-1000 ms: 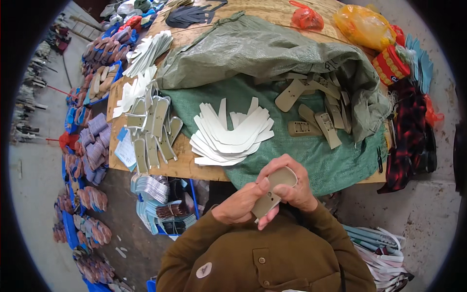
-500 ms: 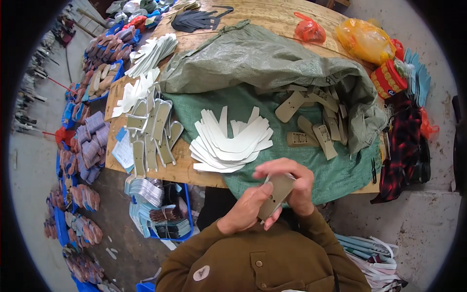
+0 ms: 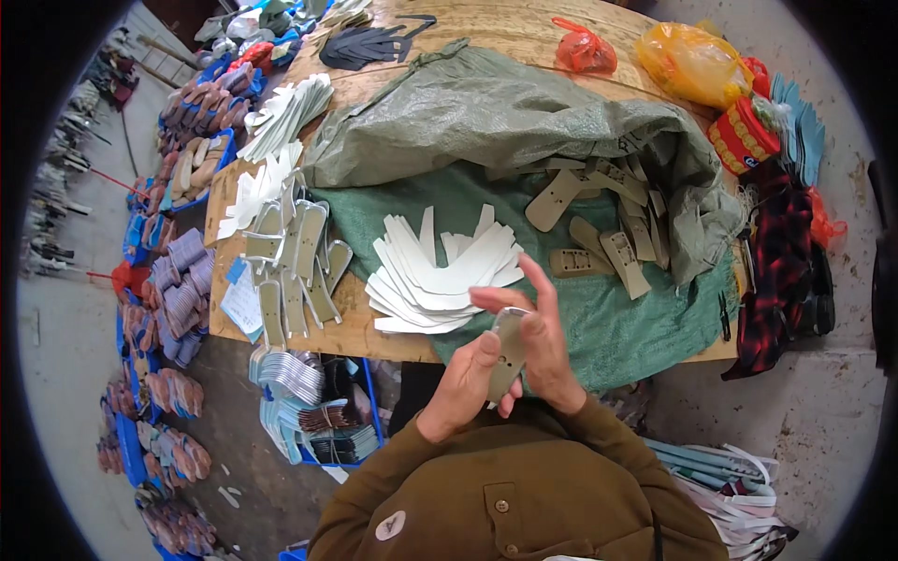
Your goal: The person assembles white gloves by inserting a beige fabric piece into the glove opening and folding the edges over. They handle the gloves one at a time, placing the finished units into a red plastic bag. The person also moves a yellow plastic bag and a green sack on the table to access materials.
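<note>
Insole pc (image 3: 509,348), matte tan, round-ended, perf'd

Partly lost on my feed
The tan piece (image 3: 508,353) covers part of the left hand (image 3: 456,391); the sack (image 3: 505,107) overlaps some loose pieces (image 3: 617,182); the paper's (image 3: 244,305) writing reads too small for me.

I have the left forearm (image 3: 388,463) and right forearm (image 3: 613,435) angled inward, hands meeting by the worktop's (image 3: 354,329) near edge. My left grip (image 3: 458,385) is closed, thumb (image 3: 485,347) uppermost, fingers curled underneath. My right grip (image 3: 550,355) stands loosely spread beside it, one finger (image 3: 537,280) pointing toward the far edge, another crossing leftward.
</note>
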`<state>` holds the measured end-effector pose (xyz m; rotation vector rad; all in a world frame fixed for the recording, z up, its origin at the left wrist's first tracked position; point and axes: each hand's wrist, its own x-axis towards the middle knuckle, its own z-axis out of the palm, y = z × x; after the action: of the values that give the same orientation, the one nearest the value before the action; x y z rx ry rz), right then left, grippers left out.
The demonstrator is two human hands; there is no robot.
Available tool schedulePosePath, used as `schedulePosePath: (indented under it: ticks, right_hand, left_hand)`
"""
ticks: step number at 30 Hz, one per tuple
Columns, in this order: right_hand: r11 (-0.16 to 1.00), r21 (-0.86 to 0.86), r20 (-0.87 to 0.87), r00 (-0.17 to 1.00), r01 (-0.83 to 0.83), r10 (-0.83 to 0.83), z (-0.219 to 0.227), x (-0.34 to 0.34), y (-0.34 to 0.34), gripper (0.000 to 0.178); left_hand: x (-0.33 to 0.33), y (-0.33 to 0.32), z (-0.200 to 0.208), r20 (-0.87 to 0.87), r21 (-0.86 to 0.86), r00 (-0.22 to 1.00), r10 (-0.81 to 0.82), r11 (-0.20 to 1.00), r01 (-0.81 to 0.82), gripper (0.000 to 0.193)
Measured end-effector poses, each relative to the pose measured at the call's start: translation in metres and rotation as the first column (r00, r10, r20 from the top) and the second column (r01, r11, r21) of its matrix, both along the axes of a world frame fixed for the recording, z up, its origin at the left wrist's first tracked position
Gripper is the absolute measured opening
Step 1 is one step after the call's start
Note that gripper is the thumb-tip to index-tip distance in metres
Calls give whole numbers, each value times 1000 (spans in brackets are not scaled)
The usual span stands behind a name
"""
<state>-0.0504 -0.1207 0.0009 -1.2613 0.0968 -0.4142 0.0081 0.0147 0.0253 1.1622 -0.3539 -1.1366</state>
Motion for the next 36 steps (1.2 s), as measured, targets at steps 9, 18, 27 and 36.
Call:
schedulePosePath:
  ticks: [9, 18, 27, 36]
  right_hand:
    - [968, 128, -94, 969, -217, 230, 13, -8, -23, 47]
    - [999, 50, -383, 923, -16, 34, 13, -8, -10, 24]
    - [962, 106, -408, 872, -251, 272, 22, -5, -26, 41]
    - [951, 222, -210, 942, -215, 262, 25, 5, 6, 57]
  left_hand:
    - [-1, -4, -23, -548, -161, 825, -141, 985, 62, 72]
    - [1, 6, -8, -389, -29, 915, -103, 995, 99, 34]
    - [5, 19, -2, -398, -70, 906, -143, 990, 125, 50]
    - [18, 26, -11, -375, -57, 926, 51, 995, -78, 60]
